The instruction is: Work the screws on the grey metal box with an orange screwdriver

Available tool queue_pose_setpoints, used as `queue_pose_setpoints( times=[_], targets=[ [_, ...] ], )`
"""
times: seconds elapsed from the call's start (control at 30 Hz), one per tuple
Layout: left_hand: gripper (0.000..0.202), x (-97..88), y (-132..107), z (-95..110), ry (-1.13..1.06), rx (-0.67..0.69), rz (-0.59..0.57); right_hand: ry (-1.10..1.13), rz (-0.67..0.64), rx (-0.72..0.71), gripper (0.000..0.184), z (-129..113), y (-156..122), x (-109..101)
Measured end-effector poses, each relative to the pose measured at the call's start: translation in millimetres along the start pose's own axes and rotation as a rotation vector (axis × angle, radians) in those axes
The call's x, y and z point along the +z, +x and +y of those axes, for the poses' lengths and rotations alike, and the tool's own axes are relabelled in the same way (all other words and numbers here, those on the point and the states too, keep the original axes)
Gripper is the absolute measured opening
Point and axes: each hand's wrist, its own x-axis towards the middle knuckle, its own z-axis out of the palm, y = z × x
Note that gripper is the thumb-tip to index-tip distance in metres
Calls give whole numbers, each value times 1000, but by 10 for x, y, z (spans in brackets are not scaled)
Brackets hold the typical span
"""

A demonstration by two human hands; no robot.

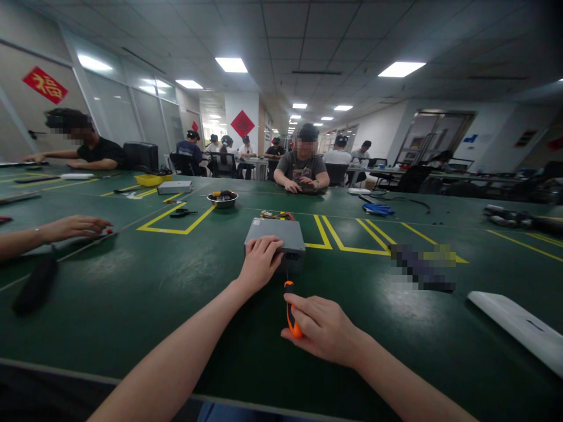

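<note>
A grey metal computer power supply unit [281,233] lies on the green table in front of me, its dark socket facing my side and bundled wires [277,215] at its far end. My left hand [260,264] grips its near left part, fingers over the top and front edge. Between the fingers and thumb of my right hand [323,328] is an orange and black screwdriver [290,310]. Its shaft points at the unit's near face; whether the tip touches a screw is too small to tell.
Beyond the unit stands a metal bowl [222,200] of small parts, with black pliers [182,213] nearby. Blue gloves [377,209] lie back right, a white flat case [519,322] at right. A co-worker's hand [73,228] rests at left; another person [303,167] sits opposite.
</note>
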Motion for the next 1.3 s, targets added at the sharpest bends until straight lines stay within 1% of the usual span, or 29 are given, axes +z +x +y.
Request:
queue_pose_setpoints(
  times=[0.1,0.17,0.2,0.23,0.33,0.4,0.43,0.47,0.6,0.63,0.67,0.77,0.83,0.9,0.97,1.07,1.13,1.23,1.3],
  targets=[
    [22,-5,3,7,3,-1,-1,30,-76,34,26,-17,10,-31],
    [22,-3,3,10,4,-4,-2,24,-128,26,25,-27,14,-50],
    [22,-1,3,10,6,-5,-3,8,-130,10,24,-29,12,-52],
    [22,1,3,10,7,-6,-3,-1,-121,-1,22,-29,8,-47],
    [22,3,3,11,10,-7,2,-23,-19,-16,14,-19,-12,-6],
    [22,-1,5,13,8,-8,6,-27,24,-5,15,-14,-24,20],
    [21,-4,6,14,7,-7,4,-25,23,5,18,-14,-27,25],
    [21,-7,8,15,6,-6,3,-17,2,11,20,-15,-28,24],
    [21,-11,12,18,5,-6,-4,42,-157,3,29,-23,-16,-18],
    [21,-11,12,19,4,-6,-6,47,-171,-2,30,-22,-11,-28],
    [21,-11,12,19,3,-8,-4,46,-163,-7,30,-21,-8,-33],
    [21,-16,10,22,2,-5,0,17,-65,-24,21,-10,-5,-22],
    [21,-20,9,23,3,-2,-2,1,-30,-20,20,-5,-9,-5],
    [21,-23,9,23,3,-2,-3,7,-62,4,23,-5,-12,1],
    [22,-22,9,23,4,-5,-3,36,-133,19,26,-10,-11,-7],
    [22,-16,11,22,3,-10,-4,68,-200,13,31,-18,-5,-26],
    [22,-13,12,22,-3,-10,-5,52,-171,5,31,-17,-3,-24],
    [22,-17,13,26,-6,-11,1,3,-80,-1,28,-7,-4,5],
    [22,-23,14,30,-3,-12,3,1,-63,4,27,-3,-6,21]
  ],
)
